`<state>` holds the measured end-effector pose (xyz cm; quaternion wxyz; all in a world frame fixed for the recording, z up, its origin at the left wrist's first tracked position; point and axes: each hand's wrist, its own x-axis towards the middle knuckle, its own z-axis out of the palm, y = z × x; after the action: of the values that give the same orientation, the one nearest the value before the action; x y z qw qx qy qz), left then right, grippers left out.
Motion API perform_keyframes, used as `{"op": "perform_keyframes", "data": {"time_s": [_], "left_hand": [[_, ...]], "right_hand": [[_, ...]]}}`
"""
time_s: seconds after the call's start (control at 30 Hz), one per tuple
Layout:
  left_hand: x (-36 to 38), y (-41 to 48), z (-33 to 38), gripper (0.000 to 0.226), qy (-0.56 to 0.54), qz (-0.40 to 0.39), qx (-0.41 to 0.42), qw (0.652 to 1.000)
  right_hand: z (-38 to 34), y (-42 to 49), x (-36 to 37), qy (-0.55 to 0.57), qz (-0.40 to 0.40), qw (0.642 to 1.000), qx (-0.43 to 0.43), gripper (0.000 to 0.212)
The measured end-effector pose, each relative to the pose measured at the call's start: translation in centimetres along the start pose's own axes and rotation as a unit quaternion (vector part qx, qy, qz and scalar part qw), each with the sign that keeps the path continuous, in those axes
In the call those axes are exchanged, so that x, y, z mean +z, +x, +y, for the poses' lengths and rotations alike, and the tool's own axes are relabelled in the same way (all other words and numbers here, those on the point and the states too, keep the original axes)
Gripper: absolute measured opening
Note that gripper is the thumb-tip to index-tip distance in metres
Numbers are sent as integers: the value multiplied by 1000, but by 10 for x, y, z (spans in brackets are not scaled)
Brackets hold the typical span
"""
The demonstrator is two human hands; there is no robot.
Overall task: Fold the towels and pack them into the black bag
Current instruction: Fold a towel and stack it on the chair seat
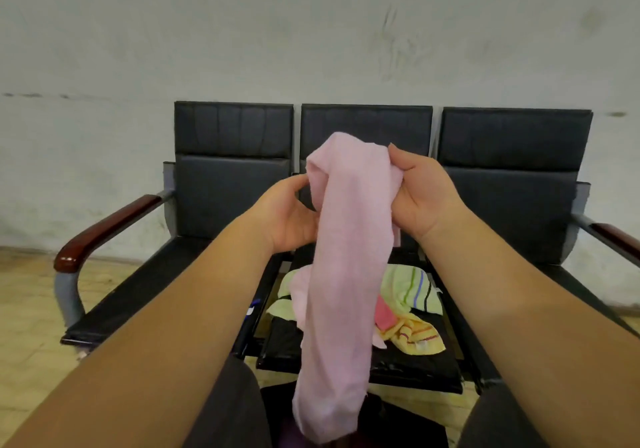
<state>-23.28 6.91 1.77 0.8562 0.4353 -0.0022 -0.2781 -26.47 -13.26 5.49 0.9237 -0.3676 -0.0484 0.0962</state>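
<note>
Two grips held the pink towel [346, 274] by its bunched top: the left grip [287, 215] pinched one edge, the right grip [422, 198] clutched the other. It hung between the forearms, above striped towels [412, 288] heaped on the middle seat [415, 368].

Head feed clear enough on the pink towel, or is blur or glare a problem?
Head view: pink towel fairly sharp, softer at its lower end; flat light, no glare on it; wide-angle lens bows the bench toward the edges.
</note>
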Motion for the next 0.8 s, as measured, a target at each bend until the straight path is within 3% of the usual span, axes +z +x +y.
{"op": "perform_keyframes", "data": {"time_s": [0.17,0.3,0.43,0.57,0.7,0.8], "left_hand": [[-35,-5,-34,90,88,-97,-137,982],[-51,-2,-51,56,109,-123,-77,983],[-52,-2,-61,59,53,-137,-26,989],[-51,1,-73,54,66,-127,2,990],[-58,-2,-90,55,89,-178,-14,980],[-67,-3,-104,41,137,-177,-29,974]], "right_hand": [[6,10,-23,-10,55,998,-24,38],[21,8,-47,2,82,997,6,48],[46,-6,-71,-6,92,995,48,53],[75,-24,-91,-50,111,988,92,53],[98,-36,-114,-78,154,976,133,48],[114,-41,-133,-111,185,965,151,37]]}}
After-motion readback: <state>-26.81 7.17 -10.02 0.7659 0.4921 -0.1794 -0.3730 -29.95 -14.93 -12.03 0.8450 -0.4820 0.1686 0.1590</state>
